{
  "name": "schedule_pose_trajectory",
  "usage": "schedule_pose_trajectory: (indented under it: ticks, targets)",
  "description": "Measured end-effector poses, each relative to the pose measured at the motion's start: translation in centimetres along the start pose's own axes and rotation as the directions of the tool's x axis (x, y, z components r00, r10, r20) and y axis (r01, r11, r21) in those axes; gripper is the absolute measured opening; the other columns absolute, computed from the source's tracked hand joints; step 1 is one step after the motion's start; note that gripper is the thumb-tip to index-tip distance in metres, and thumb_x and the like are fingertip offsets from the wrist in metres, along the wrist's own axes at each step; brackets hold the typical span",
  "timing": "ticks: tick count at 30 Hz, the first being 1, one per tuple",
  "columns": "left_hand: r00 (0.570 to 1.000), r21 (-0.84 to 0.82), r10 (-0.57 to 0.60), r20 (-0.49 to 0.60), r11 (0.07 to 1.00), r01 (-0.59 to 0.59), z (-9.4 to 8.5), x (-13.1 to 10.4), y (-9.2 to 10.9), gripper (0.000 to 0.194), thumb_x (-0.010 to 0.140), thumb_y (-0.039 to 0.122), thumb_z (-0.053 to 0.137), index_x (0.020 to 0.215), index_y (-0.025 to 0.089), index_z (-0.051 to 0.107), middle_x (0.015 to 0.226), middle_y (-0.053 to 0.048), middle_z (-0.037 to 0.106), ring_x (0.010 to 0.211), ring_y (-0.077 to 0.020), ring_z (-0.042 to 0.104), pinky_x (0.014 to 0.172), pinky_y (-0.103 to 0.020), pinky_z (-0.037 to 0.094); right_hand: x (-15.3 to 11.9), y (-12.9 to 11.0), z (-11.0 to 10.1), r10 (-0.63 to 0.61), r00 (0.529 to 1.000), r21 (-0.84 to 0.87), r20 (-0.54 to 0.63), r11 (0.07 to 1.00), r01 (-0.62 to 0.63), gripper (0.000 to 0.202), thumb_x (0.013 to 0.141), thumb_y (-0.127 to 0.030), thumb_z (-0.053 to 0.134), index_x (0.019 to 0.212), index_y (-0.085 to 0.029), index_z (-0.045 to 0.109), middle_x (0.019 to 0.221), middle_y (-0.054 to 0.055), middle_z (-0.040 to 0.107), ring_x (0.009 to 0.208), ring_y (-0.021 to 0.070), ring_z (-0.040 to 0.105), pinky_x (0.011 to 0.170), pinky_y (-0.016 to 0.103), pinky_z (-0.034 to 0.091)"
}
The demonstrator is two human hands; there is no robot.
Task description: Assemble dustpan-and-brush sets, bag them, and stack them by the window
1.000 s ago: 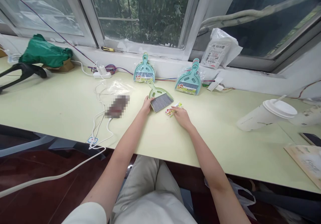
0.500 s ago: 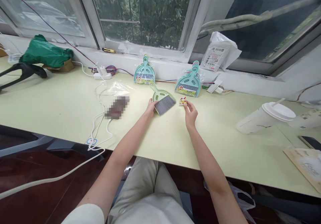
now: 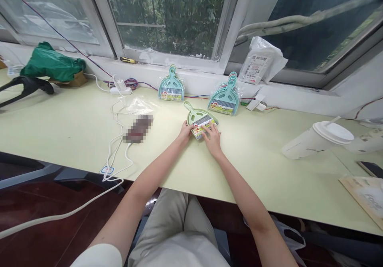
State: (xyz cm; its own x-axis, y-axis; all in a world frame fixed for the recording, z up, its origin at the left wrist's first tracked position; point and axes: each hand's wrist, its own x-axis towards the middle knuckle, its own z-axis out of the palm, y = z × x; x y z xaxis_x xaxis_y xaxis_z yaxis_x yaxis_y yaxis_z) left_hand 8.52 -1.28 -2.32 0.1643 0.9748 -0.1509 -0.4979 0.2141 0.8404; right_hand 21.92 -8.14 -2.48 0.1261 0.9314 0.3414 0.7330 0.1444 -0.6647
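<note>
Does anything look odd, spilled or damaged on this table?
I see no spill, but a white cable trails untidily over the front edge of the table. Also, left of the green dustpan, a pixelated patch hides whatever lies there, which looks unnatural.

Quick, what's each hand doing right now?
Left hand: closed, gripping the green dustpan by its edge.
Right hand: open, fingers spread on the printed label.
</note>
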Motion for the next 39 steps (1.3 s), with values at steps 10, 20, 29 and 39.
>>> schedule_pose_trajectory:
  ticks: [10, 20, 29, 39]
  targets:
    - [0.985, 0.013, 0.009, 0.174, 1.000, -0.011, 1.1, -0.7, -0.4, 0.058, 0.052, 0.011, 0.077, 0.101, 0.022, 0.048, 0.099, -0.003, 0.064, 0.095, -0.0214, 0.061, 0.087, -0.039, 0.048, 1.8, 2.8, -0.2, 0.461, 0.883, 0.901, 0.086, 0.342, -0.266, 0.038, 0.077, -0.034, 0.064, 0.111, -0.018, 0.057, 0.109, 0.008, 0.068, 0.101, 0.0191, 0.066, 0.091, 0.036, 0.053]
    - [0.954, 0.172, 0.124, 0.272, 0.969, -0.175, 1.4, -1.7, -0.1, 0.062, 0.058, 0.020, 0.079, 0.111, 0.022, 0.047, 0.115, -0.006, 0.058, 0.114, -0.0240, 0.053, 0.096, -0.038, 0.043, 1.8, 2.5, -0.5, 0.391, 0.914, 0.920, 0.108, 0.309, -0.241, 0.036, 0.071, -0.029, 0.070, 0.103, -0.024, 0.054, 0.099, 0.002, 0.070, 0.087, 0.0163, 0.069, 0.079, 0.034, 0.058]
    - [0.825, 0.753, 0.555, -0.111, 0.588, -0.294, -5.1, 4.2, 8.8, 0.056, 0.073, 0.027, 0.067, 0.126, 0.020, 0.048, 0.146, -0.015, 0.035, 0.142, -0.0320, 0.012, 0.111, -0.049, 0.019, 2.4, 4.3, -1.6, 0.416, 0.908, 0.918, 0.050, 0.340, -0.206, 0.035, 0.069, -0.026, 0.071, 0.100, -0.023, 0.054, 0.097, 0.002, 0.070, 0.087, 0.0174, 0.069, 0.080, 0.036, 0.058]
    - [0.895, 0.812, 0.447, -0.007, 0.525, -0.256, -7.3, 3.6, 4.7, 0.008, 0.075, 0.019, 0.061, 0.080, 0.023, 0.065, 0.091, -0.009, 0.065, 0.110, -0.0276, 0.054, 0.111, -0.046, 0.017, 2.8, 5.4, -1.3, 0.454, 0.891, 0.927, 0.017, 0.327, -0.184, 0.040, 0.067, -0.026, 0.072, 0.103, -0.022, 0.055, 0.101, 0.003, 0.070, 0.086, 0.0167, 0.069, 0.080, 0.035, 0.057]
